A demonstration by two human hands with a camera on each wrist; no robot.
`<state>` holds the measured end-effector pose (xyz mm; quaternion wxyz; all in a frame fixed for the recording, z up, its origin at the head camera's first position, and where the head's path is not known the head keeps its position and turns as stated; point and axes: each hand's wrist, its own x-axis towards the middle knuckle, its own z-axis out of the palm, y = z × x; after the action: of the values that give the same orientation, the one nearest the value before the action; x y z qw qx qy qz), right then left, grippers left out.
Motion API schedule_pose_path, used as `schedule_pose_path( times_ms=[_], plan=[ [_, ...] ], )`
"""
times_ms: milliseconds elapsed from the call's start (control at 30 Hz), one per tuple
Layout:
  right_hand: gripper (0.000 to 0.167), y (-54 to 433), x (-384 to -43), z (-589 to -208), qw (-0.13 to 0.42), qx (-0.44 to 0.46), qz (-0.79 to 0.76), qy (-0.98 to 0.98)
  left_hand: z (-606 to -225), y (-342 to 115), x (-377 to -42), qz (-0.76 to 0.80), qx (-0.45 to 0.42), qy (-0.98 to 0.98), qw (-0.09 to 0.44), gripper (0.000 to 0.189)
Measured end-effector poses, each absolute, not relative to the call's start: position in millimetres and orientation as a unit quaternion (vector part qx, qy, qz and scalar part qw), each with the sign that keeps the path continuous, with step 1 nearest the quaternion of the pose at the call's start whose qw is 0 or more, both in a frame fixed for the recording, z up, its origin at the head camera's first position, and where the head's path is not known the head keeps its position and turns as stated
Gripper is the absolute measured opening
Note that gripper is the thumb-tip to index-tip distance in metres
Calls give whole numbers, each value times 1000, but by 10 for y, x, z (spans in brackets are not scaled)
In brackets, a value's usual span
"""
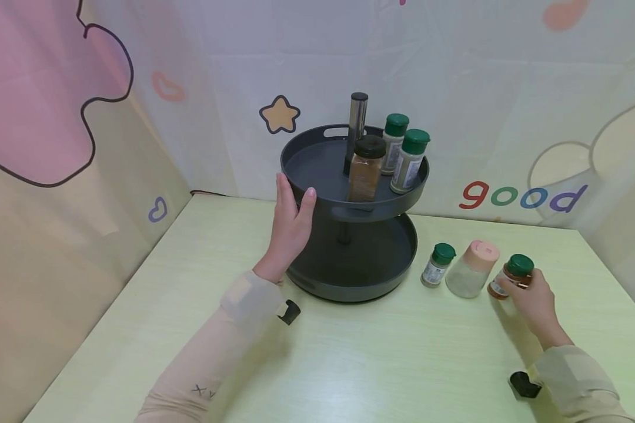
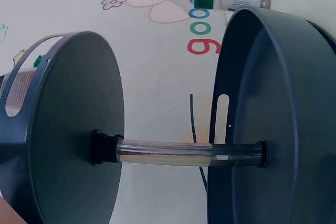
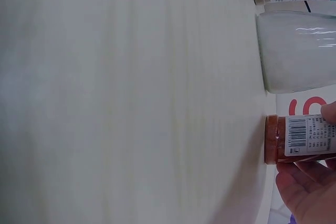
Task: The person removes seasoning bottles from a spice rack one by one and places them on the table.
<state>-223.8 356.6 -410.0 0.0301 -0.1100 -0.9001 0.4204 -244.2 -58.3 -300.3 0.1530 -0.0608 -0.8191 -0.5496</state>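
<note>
A dark grey two-tier turntable rack [image 1: 349, 292] stands at the back of the table. My left hand [image 1: 291, 226] touches the left side of its upper tray, thumb and fingers straight. On that tray are a brown spice jar with a black lid [image 1: 365, 173] and two green-capped shakers [image 1: 408, 164] around the centre post. At the right, my right hand [image 1: 534, 299] grips a green-capped jar of reddish-brown spice [image 3: 304, 137], thumb on its label and fingers around the far side. The jar is upright, its base right at the tabletop.
Left of the gripped jar stand a clear shaker with a pink lid [image 1: 468, 276] and a small green-capped spice jar [image 1: 437, 267]. The lower tray [image 1: 349, 258] of the rack bears nothing visible. A printed cloth backdrop [image 1: 233, 117] hangs directly behind the table [image 1: 376, 364].
</note>
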Motion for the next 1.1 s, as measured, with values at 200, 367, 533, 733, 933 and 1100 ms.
schedule_pose_path(
  times_ms=[200, 367, 533, 733, 933, 1100],
  plan=[
    [69, 3573, -2238, -4112, 33, -108, 419, -901, -2986, -591, -2499, -564, -57, -808, 159, 74],
    [68, 3566, -2238, -4106, 34, -110, 418, -901, -2981, -596, -2537, -576, -49, -801, 158, 73],
    [68, 3568, -2235, -4103, 35, -111, 414, -903, -2977, -601, -2557, -586, -34, -796, 147, 75],
    [68, 3563, -2231, -4100, 36, -113, 415, -902, -2963, -595, -2580, -597, -25, -789, 143, 76],
    [69, 3568, -2233, -4104, 31, -113, 414, -903, -2951, -603, -2594, -609, -23, -780, 144, 76],
    [70, 3574, -2242, -4106, 32, -114, 412, -904, -2957, -614, -2601, -606, -23, -782, 145, 77]
  ],
)
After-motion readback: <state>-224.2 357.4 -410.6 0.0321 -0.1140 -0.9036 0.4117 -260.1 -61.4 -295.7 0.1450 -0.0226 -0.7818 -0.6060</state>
